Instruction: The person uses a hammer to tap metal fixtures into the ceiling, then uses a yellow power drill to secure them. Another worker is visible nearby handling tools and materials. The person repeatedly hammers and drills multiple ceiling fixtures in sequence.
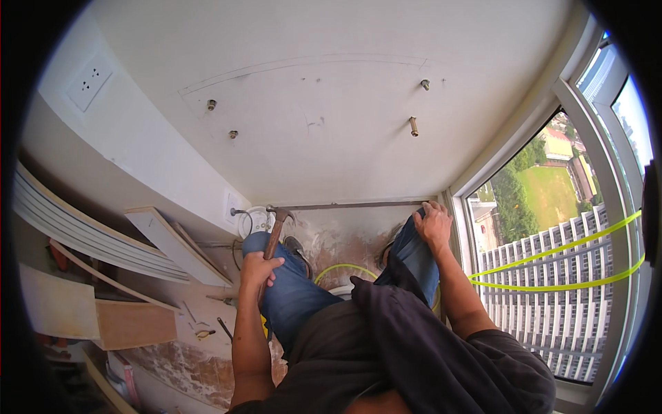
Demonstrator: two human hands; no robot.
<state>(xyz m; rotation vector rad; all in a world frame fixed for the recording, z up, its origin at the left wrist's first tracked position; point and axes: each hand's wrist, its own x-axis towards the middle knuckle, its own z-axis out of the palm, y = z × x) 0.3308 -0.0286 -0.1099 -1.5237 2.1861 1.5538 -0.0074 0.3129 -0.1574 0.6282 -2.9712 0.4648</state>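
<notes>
My left hand [258, 271] is wrapped round the wooden handle of a hammer [274, 238], above my left thigh. The hammer stands head up, its dark metal head beyond my knee. On my right knee, beside the window frame, rests my right hand [434, 224], fingers spread and holding nothing. Ahead is a white wall with faint pencil lines. Several metal anchor bolts stick out of it: an upper left bolt [212, 105], a lower left bolt [233, 134], an upper right bolt [425, 85] and a longer lower right bolt [414, 126].
A white bucket [257, 219] stands by the left wall corner. Boards [136, 324] and long white panels [89, 221] lean at left, with small tools on the dusty floor [186, 369]. A lime-green cord [338, 268] curves between my legs. At right is a window [545, 186].
</notes>
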